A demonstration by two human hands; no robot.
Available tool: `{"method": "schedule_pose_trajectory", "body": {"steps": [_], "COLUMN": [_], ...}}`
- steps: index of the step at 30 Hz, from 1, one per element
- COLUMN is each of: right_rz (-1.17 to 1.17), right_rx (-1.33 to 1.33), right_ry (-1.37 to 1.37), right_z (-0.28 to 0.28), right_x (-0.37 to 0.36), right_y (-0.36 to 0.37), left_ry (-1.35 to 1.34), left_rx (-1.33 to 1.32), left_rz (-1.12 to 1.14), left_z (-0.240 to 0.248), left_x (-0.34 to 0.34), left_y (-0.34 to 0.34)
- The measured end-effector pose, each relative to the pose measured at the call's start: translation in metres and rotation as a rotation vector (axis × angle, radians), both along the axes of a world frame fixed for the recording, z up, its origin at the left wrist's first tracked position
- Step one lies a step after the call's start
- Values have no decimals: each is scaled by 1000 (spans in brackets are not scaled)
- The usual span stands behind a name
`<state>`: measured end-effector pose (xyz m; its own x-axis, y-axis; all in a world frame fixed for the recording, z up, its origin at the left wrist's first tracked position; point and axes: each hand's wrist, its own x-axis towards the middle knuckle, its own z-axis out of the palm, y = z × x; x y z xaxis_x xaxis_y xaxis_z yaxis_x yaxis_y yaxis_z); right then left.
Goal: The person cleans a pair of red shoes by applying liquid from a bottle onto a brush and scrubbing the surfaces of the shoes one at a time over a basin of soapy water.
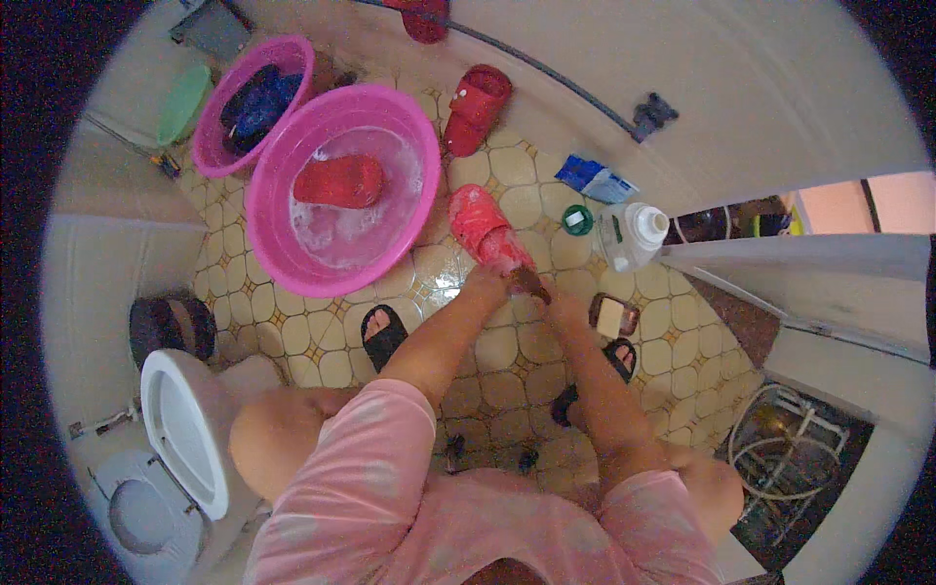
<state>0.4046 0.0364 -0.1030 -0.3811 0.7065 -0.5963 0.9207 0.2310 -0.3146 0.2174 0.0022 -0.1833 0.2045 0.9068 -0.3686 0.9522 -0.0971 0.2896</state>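
Note:
A wet red slipper (479,222), with some white suds on it, is held just in front of me over the tiled floor. My left hand (500,270) grips its near end. Close beside it, my right hand (546,291) is closed around a small brown scrubbing brush (528,283), whose bristles I cannot make out. Another red slipper (339,181) lies in the soapy water of a large pink basin (261,210) to the left. Beyond the hands, a third red slipper (478,109) rests on the floor near the wall.
A second pink basin (211,146) with dark blue cloth stands far left, near a green basin (185,104). On the right are a white detergent bottle (624,237), green cap (577,219), blue packet (595,179) and soap dish (632,320). A toilet (156,390) stands at the left.

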Motion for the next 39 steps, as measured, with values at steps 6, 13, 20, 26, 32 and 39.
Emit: {"method": "schedule_pose_trajectory", "body": {"steps": [6, 13, 20, 26, 32, 39], "right_rz": [-80, 84, -167, 26, 28, 57], "right_rx": [132, 348, 49, 146, 343, 604], "right_ry": [111, 226, -41, -39, -84, 248], "right_z": [109, 221, 279, 246, 271, 289], "right_x": [5, 45, 35, 20, 28, 10], "right_y": [35, 26, 14, 25, 59, 66], "left_ry": [-140, -130, -61, -160, -140, -143], "left_rx": [-334, 65, 89, -37, -148, -38], "left_rz": [380, 566, 540, 626, 474, 343], "left_z": [56, 64, 55, 36, 144, 166], "left_x": [-4, -29, -23, -59, -14, -60], "left_y": [38, 57, 76, 77, 106, 143]}}
